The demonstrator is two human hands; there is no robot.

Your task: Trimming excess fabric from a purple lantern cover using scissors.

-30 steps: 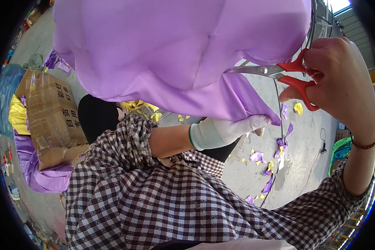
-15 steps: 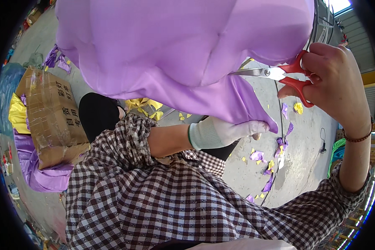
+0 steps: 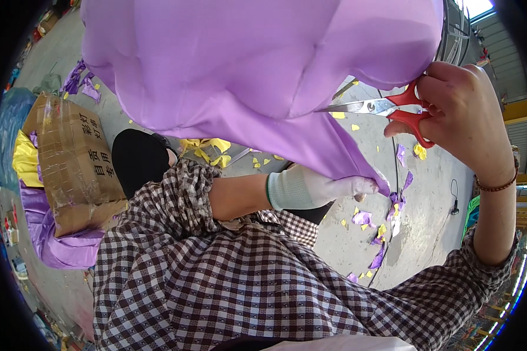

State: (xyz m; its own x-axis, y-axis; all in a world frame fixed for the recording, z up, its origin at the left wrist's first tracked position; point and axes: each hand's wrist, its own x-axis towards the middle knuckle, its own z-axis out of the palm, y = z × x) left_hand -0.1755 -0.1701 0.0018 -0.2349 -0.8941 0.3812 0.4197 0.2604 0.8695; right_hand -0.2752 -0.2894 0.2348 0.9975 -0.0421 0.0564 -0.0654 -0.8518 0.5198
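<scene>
Head view: the purple fabric [image 3: 234, 64] at upper centre was pinched by the gloved left hand [image 3: 331, 184], fingers closed, seemingly for tautness against the red-handled scissors [image 3: 382, 106], gripped at upper right by the right hand [image 3: 465, 114], fingers curled.

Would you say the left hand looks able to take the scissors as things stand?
Probably not: the gloved left hand is occupied, gripping a corner of the purple cloth, and the scissors are held by the right hand.
</scene>
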